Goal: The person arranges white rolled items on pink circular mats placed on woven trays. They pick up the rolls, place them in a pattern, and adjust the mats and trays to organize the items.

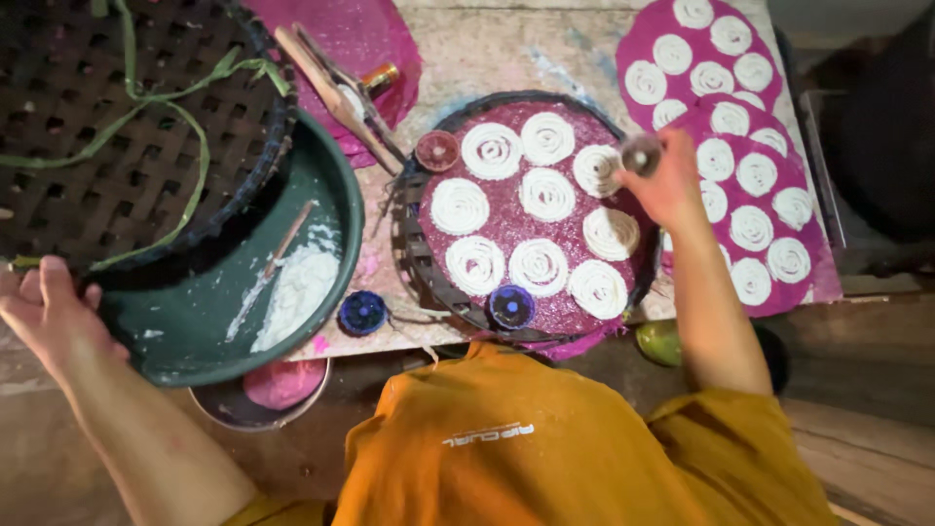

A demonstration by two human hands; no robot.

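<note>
Right hand: my right hand (672, 185) is wrapped shut around a small metal press (642, 154), held over the far edge of the round tray (409, 244).
Left hand: my left hand (49, 317) rests with loosely spread fingers on the near rim of the green basin (336, 195), clamping nothing.
Press: it looks stiff and hard, probably with some weight from the dough inside; I judge a full fist around its barrel is the sure hold, since smeared dough could make it slick.
Coils: white dough spirals (547, 195) lie on the purple cloth (506, 229) in the tray, close but apart; they look soft and wet, easily squashed, so best handled by lifting the cloth, not pinching them.
Basin: leftover white dough (297, 292) and a stick lie inside.
Around: a dark woven basket (117, 117) overlaps the basin; more filled purple cloths (769, 234) lie at the right.
</note>
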